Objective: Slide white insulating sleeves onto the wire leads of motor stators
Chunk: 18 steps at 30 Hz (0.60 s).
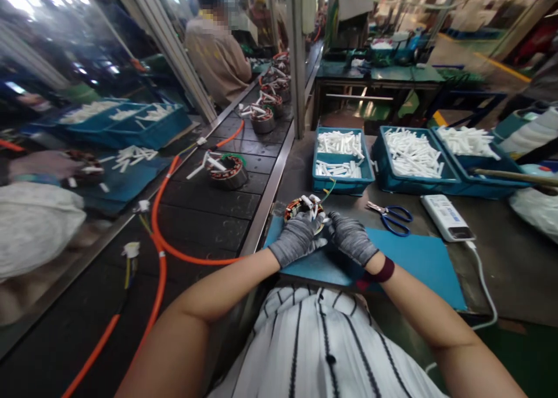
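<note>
Head view: a gloved left hand (300, 238) is clamped on the near side of a stator (293, 207), at the 10 o'clock edge of a blue mat (410, 267) on the tabletop (514, 264). The gloved right hand (352, 236) has its fingers gathered beside the stator; whether they grip cannot be told. From the stator, a bin (342, 185) of white tubes (337, 143) sits at 1 o'clock, scissors (400, 219) at 3 o'clock with a white device (445, 217) beyond, and another stator (229, 178) at 10 o'clock on a conveyor (204, 223).
</note>
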Motion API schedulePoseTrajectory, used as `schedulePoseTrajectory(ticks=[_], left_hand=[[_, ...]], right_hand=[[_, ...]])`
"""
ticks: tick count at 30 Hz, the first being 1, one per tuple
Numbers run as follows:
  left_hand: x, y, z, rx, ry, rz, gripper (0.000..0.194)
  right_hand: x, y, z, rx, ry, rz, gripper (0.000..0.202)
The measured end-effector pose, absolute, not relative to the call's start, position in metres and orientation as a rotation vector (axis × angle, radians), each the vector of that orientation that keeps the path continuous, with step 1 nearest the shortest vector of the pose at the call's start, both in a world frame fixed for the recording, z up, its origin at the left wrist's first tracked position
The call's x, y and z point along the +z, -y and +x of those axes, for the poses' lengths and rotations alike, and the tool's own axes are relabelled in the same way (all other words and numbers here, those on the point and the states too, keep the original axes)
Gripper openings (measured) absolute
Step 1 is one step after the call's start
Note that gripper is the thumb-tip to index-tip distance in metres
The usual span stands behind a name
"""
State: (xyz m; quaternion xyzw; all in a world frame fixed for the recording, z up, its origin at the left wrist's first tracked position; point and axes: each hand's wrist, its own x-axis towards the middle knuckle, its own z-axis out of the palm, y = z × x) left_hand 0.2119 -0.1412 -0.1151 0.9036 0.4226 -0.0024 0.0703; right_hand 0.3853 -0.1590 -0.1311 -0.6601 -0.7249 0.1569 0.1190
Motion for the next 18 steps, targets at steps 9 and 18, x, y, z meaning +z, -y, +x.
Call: schedulePoseTrajectory(ticks=[9,18], left_hand=[[-0.103,0.119,0.188,0.127,-1.221,2.504,0.072],[-0.08,0.137,0.05,0.425,-1.902,2.003,0.067]], right_hand=[[-0.131,0.184,0.423,0.899,1.902,-1.587,0.071],[-0.134,0.193,0.44,1.064,1.794,-1.585,0.064]])
